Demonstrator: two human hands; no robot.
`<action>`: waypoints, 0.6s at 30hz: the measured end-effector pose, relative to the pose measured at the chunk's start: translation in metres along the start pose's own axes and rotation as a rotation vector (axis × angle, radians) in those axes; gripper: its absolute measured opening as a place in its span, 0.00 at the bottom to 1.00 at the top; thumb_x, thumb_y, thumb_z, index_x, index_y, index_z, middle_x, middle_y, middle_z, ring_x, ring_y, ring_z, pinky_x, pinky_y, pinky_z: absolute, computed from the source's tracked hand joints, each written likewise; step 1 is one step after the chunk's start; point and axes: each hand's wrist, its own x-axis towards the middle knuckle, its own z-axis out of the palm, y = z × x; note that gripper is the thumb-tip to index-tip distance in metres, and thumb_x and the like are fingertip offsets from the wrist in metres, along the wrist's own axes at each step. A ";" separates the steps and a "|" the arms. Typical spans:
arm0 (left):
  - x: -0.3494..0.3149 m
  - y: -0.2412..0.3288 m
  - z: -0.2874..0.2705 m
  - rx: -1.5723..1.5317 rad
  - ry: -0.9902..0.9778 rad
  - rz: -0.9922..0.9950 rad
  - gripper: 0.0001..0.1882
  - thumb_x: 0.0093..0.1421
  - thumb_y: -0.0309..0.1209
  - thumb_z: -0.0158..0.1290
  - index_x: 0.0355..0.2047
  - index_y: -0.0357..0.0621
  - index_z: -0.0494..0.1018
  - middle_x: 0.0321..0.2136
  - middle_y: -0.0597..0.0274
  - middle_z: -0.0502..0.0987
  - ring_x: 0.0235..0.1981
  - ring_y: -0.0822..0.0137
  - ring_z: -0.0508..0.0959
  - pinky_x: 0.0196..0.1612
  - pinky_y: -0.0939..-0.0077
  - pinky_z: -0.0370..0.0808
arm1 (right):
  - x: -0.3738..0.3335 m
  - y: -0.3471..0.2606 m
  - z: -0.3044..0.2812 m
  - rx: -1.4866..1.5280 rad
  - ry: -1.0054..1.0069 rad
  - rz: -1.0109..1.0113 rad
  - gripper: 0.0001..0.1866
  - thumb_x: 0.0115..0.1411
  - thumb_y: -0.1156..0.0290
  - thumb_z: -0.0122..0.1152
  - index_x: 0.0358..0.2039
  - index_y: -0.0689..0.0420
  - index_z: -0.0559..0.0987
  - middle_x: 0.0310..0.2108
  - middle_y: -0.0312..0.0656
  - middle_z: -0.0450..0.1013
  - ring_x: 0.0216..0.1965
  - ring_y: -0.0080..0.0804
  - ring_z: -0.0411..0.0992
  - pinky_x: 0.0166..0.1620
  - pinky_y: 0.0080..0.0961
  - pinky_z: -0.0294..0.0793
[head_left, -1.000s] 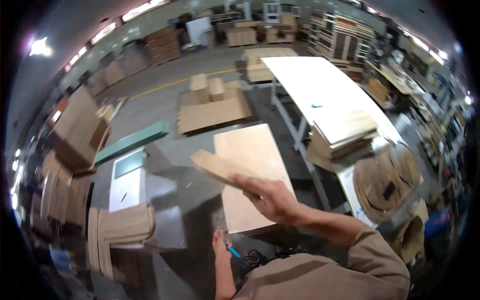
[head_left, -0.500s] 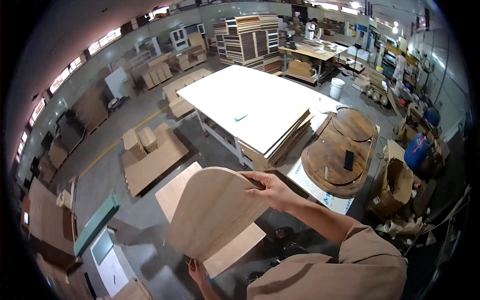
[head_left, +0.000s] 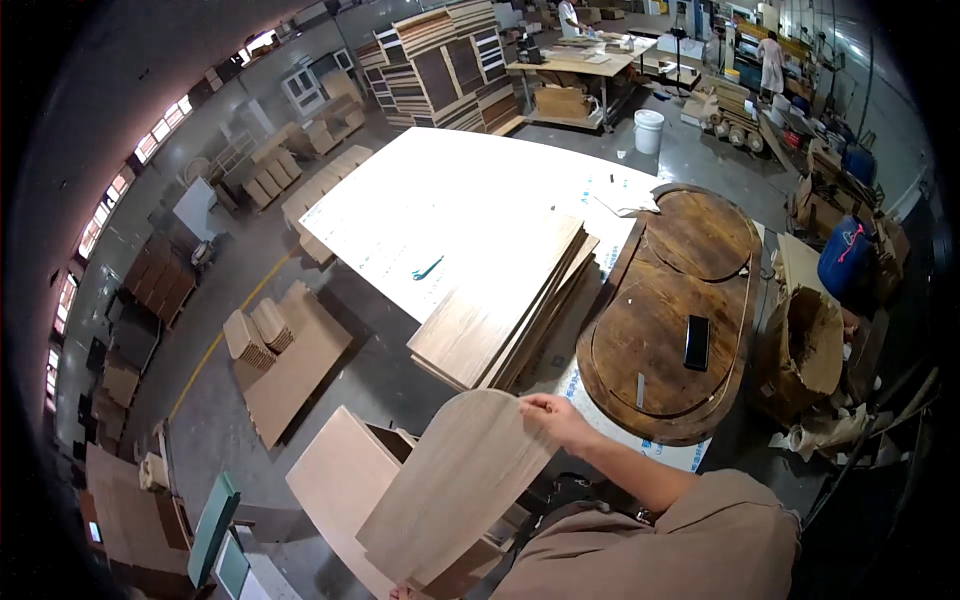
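"Grey workshop floor (head_left: pixel 225 345) spreads to the left, and a white counter (head_left: pixel 480 170) fills the middle. What's different?"

"One second ago the wooden board (head_left: pixel 455 490) showed nearly edge-on; now its broad face is turned up. Half a second ago more of the left hand (head_left: pixel 402 592) was showing; now it is mostly cut off by the near border. And the view has swung right."

"Any lettering?"

"Blue print on the counter, too small to be sure of. I see no marking on the board."

"How does the board lie?"

"Tilted, its long axis running from near left to far right, rounded end far. It's held over a pale panel (head_left: pixel 335 490), on the near side of a stack of boards (head_left: pixel 500 300) and left of a dark brown oval piece (head_left: pixel 650 330)."

"And the fingers?"

"On the right hand (head_left: pixel 560 420), they pinch the board's right edge by the rounded end. The left ones are at its near end; whether they grip, I can't tell."
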 end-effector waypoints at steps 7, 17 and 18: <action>-0.019 0.093 0.153 -0.067 -0.016 -0.144 0.09 0.79 0.33 0.56 0.54 0.45 0.77 0.23 0.75 0.72 0.14 0.80 0.63 0.16 0.78 0.58 | 0.134 -0.054 -0.109 -0.345 0.157 -0.156 0.18 0.73 0.56 0.67 0.49 0.58 0.90 0.37 0.41 0.87 0.39 0.28 0.83 0.46 0.32 0.82; 0.029 0.166 0.348 -0.013 -0.110 -0.132 0.11 0.78 0.34 0.58 0.55 0.43 0.80 0.25 0.73 0.74 0.15 0.78 0.65 0.19 0.78 0.62 | 0.322 -0.116 -0.198 -1.224 0.262 -0.256 0.22 0.73 0.49 0.63 0.55 0.49 0.90 0.50 0.45 0.88 0.62 0.48 0.80 0.68 0.48 0.73; 0.036 0.165 0.360 -0.065 -0.144 -0.122 0.09 0.77 0.34 0.59 0.51 0.45 0.80 0.26 0.73 0.74 0.18 0.77 0.66 0.21 0.76 0.64 | 0.326 -0.112 -0.192 -1.213 0.261 -0.255 0.22 0.73 0.49 0.63 0.55 0.49 0.90 0.50 0.45 0.88 0.62 0.48 0.80 0.68 0.48 0.73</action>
